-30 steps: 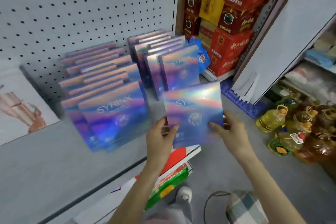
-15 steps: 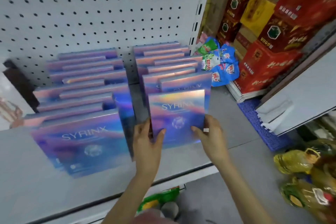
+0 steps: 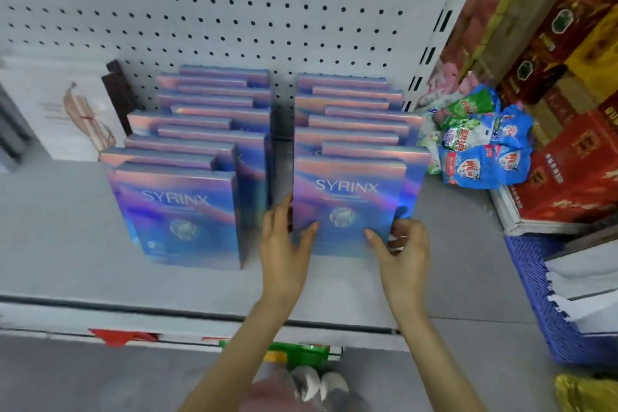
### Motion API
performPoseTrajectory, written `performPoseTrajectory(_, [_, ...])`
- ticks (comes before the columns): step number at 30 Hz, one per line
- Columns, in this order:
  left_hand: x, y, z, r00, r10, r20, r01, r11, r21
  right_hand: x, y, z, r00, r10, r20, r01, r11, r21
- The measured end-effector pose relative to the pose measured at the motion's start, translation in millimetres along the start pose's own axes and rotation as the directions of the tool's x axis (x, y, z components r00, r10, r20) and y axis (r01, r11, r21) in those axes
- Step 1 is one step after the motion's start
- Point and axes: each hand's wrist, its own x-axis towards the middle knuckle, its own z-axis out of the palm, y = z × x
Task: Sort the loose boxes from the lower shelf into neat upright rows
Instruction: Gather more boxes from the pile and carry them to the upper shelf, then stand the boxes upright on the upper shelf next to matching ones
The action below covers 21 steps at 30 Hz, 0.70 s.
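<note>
Front box, right row (image 3: 347, 207): "SYRINX" in pale capitals. Front box, left row (image 3: 180, 214): "SYRINX" likewise. Print on blue packets (image 3: 481, 157) and red cartons (image 3: 568, 170): illegible.

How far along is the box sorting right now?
Done: two upright rows stand on the shelf, the left row untouched. In hand: left hand and right hand grip the front box of the right row, standing it upright. Left: the lower shelf is mostly hidden, so remaining loose boxes cannot be counted.
</note>
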Motion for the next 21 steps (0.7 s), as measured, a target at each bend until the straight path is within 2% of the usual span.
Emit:
performPoseTrajectory(6, [-13, 3, 4, 0.996, -0.087, -0.027, 0.088, 0.996, 0.006, -1, 12, 0, 0.997, 0.051, 0.051, -0.053, 0.998, 0.044])
performPoseTrajectory(9, [-38, 8, -14, 0.993, -0.117, -0.030, 0.115, 0.991, -0.069, -7, 6, -6, 1.000, -0.013, -0.018, 0.015, 0.994, 0.106])
performPoseTrajectory(11, [-63, 6, -33, 0.994, -0.110, -0.018, 0.109, 0.993, -0.051, -17, -2, -10, 0.995, -0.076, -0.058, 0.082, 0.991, 0.109])
performPoseTrajectory(14, [-98, 0, -65, 0.988, -0.152, -0.039, 0.150, 0.987, -0.053, -48, -24, -12, 0.981, -0.191, -0.039, 0.194, 0.971, 0.142])
performPoseTrajectory(17, [-121, -14, -100, 0.969, -0.235, -0.082, 0.229, 0.971, -0.071, -88, -45, 8, 0.927, -0.328, 0.183, 0.303, 0.941, 0.153])
performPoseTrajectory(19, [-135, -27, -126, 0.949, -0.291, -0.120, 0.281, 0.955, -0.089, -116, -56, 30, 0.830, -0.374, 0.413, 0.348, 0.927, 0.141])
performPoseTrajectory(21, [-148, -44, -157, 0.933, -0.331, -0.143, 0.318, 0.942, -0.105, -143, -69, 55, 0.720, -0.374, 0.585, 0.373, 0.919, 0.128])
